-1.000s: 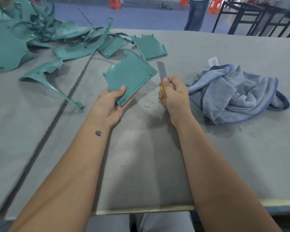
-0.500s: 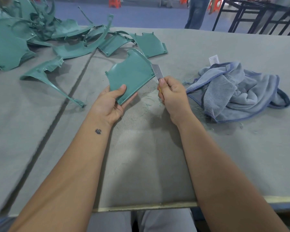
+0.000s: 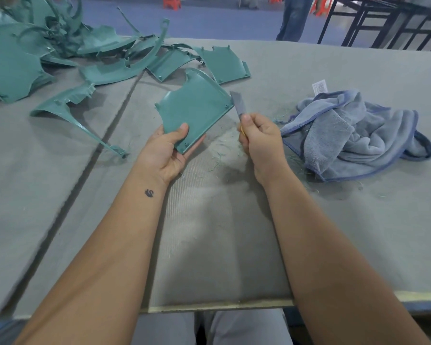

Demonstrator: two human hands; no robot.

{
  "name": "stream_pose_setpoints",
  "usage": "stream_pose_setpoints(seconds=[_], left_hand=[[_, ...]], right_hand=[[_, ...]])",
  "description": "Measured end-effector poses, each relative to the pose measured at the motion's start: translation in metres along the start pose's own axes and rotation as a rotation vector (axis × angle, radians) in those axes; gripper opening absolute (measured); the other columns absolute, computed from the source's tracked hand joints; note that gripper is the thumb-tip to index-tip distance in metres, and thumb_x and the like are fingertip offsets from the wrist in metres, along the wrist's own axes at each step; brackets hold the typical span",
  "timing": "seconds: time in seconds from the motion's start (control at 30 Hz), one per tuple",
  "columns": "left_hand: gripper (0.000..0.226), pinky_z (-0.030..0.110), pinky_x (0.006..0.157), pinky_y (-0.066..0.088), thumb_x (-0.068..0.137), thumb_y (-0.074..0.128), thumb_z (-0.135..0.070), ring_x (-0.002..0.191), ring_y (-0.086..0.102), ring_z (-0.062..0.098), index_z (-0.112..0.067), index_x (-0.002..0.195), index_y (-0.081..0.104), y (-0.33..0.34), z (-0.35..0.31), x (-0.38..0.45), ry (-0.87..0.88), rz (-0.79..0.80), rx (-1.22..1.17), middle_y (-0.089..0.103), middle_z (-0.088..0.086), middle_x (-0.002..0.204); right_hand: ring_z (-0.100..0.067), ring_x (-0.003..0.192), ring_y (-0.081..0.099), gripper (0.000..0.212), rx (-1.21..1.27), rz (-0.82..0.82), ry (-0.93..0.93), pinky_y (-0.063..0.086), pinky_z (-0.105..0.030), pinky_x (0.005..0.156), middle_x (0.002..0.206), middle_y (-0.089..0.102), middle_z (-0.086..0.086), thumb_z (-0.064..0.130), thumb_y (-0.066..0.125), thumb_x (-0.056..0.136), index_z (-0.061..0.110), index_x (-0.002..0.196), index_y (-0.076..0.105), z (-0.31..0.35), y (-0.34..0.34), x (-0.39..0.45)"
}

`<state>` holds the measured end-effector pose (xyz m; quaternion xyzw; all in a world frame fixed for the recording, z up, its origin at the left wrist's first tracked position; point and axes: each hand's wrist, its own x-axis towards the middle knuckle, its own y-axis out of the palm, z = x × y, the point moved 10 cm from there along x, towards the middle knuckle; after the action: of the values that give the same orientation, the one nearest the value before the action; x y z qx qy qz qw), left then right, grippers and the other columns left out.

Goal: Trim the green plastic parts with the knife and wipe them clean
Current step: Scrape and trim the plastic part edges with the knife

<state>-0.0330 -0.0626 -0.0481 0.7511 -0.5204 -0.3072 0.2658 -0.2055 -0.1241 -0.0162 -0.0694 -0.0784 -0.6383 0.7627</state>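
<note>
Now the knife (image 3: 237, 103) blade sits just off the green part (image 3: 193, 109). Right hand (image 3: 260, 140) hides its handle; left hand (image 3: 168, 150) fingers grip the part's corner.

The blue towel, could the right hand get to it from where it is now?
Probably yes: the blue towel lies just right of the right hand on the table with nothing between them, but that hand grips the knife, so it would need freeing first.
</note>
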Motion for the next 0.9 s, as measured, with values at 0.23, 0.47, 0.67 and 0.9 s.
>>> stream_pose_setpoints(seconds=[0.23, 0.47, 0.67, 0.9], left_hand=[[0.021, 0.035, 0.064, 0.061, 0.097, 0.046, 0.005, 0.079, 0.073, 0.025, -0.009, 0.104, 0.059, 0.0, -0.003, 0.002, 0.035, -0.008, 0.019, 0.072, 0.014, 0.096], [0.02, 0.034, 0.063, 0.061, 0.098, 0.044, 0.005, 0.072, 0.073, 0.024, -0.008, 0.101, 0.058, 0.002, -0.003, 0.0, 0.04, -0.024, -0.007, 0.071, 0.013, 0.092], [0.02, 0.034, 0.062, 0.061, 0.097, 0.046, 0.005, 0.073, 0.073, 0.023, -0.009, 0.102, 0.059, 0.002, -0.002, -0.002, 0.019, -0.022, 0.003, 0.071, 0.013, 0.095], [0.02, 0.033, 0.063, 0.061, 0.098, 0.044, 0.004, 0.073, 0.072, 0.022, -0.009, 0.103, 0.058, 0.003, -0.004, -0.001, 0.044, -0.025, 0.008, 0.07, 0.013, 0.095]], right_hand=[[-0.012, 0.053, 0.032, 0.032, -0.299, 0.119, -0.103, 0.028, -0.029, 0.055, 0.052, 0.036, 0.007, 0.024, 0.051, 0.094, 0.019, 0.062, 0.048, 0.001, 0.02, -0.001], [-0.011, 0.052, 0.033, 0.032, -0.341, 0.204, -0.13, 0.029, -0.028, 0.053, 0.05, 0.039, 0.011, 0.03, 0.053, 0.089, 0.016, 0.06, 0.05, 0.0, 0.031, -0.005], [-0.013, 0.052, 0.032, 0.029, -0.166, 0.068, -0.092, 0.027, -0.027, 0.05, 0.053, 0.038, 0.006, 0.027, 0.049, 0.093, 0.023, 0.064, 0.049, 0.001, 0.013, -0.001], [-0.011, 0.054, 0.036, 0.031, -0.479, 0.31, -0.175, 0.031, -0.03, 0.057, 0.053, 0.04, 0.009, 0.028, 0.055, 0.09, 0.019, 0.06, 0.052, -0.001, 0.045, -0.01]])
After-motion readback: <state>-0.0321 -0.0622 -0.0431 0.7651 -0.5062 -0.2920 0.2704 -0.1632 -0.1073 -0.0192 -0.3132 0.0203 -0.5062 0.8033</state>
